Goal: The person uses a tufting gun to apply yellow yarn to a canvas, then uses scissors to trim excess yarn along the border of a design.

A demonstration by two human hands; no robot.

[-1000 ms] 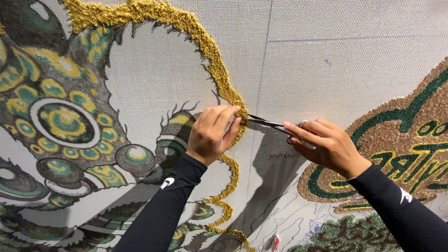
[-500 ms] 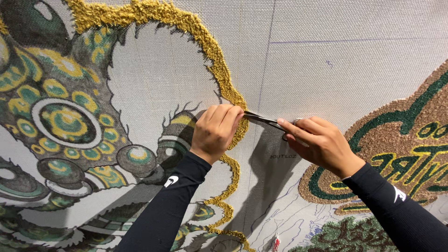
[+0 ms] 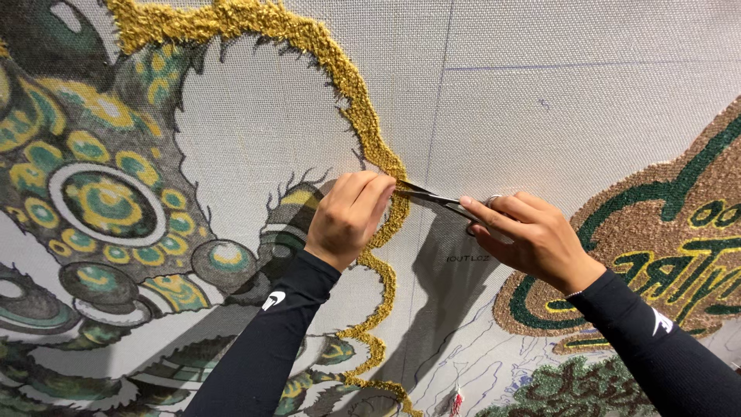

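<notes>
Your right hand (image 3: 532, 239) holds the scissors (image 3: 444, 202) by their loops, fingers curled tight about them. The blades point away from that grip toward your left, lying almost level with a slight rise toward the tips. Those tips reach the golden tufted outline (image 3: 370, 147) at the spot where your left hand (image 3: 347, 216) rests against it. So the long axis of the scissors runs from your right hand straight across to the gold line, meeting it nearly square, since the line runs downward there.

Your left hand sits right on the golden tufted outline, its fingers pressed together and bent over the yarn at the blade tips; whether they pinch a strand you cannot tell, as the fingers hide it. It is the nearer hand to the gold line; your right hand stays well to the right of it, over bare canvas (image 3: 540, 100). How far the blades stand apart does not show clearly.

Further right of the gold line lies the brown and green tufted patch (image 3: 656, 224).
</notes>
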